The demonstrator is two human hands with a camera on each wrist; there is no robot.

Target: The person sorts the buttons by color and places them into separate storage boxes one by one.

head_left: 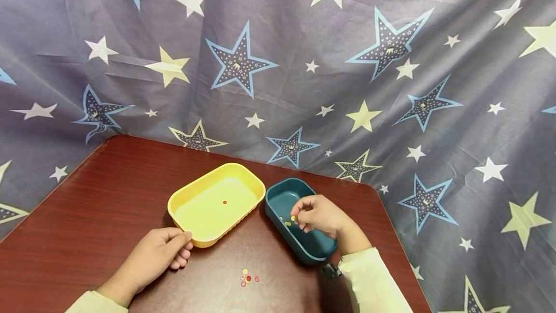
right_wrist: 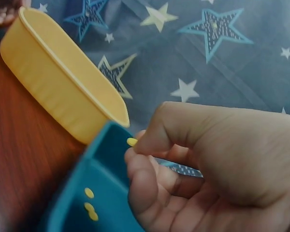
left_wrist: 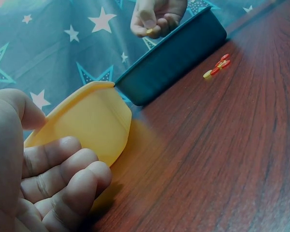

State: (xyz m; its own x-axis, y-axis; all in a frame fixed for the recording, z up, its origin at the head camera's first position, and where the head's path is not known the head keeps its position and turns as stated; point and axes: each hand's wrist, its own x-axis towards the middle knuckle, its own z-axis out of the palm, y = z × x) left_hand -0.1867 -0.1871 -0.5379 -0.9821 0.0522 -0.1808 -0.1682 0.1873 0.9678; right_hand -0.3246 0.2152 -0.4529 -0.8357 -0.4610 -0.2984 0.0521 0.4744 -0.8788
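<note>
My left hand (head_left: 158,253) pinches the near-left corner rim of a yellow plastic tray (head_left: 204,206). One small red button (head_left: 225,202) lies on that tray's floor. Over the dark teal tray (head_left: 284,200) to its right, my right hand (head_left: 321,216) holds a small yellow button (right_wrist: 132,141) between thumb and forefinger. In the right wrist view, several yellow buttons (right_wrist: 89,193) rest on the teal tray's floor below the fingers. The left wrist view shows the held button at the right fingertips, above the teal tray's rim.
A loose group of red, pink and yellow buttons (head_left: 248,278) lies on the brown wooden table (head_left: 100,197) in front of the trays. The trays stand side by side, almost touching. A grey star-patterned cloth (head_left: 286,95) hangs behind the table.
</note>
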